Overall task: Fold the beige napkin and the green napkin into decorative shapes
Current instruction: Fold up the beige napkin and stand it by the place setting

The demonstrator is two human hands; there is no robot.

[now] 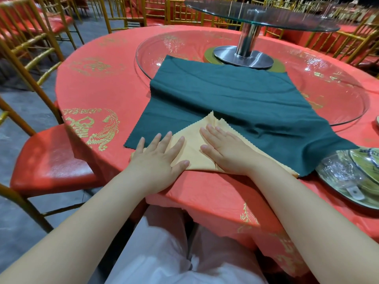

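Observation:
The beige napkin (192, 147) lies folded into a triangle near the table's front edge, its point aimed away from me, on top of the green napkin (229, 97). The green napkin is spread flat, reaching onto the glass turntable. My left hand (158, 160) presses flat on the beige napkin's left half, fingers straight and spread. My right hand (223, 149) presses flat on its right half, fingers straight. The beige napkin's right corner shows past my right wrist.
A round table with a red and gold cloth (98, 83) holds a glass turntable (307, 64) with a steel pedestal (244, 52) and upper glass tier. Wrapped plates (348, 177) sit at right. A red-cushioned gold chair (47, 160) stands at left.

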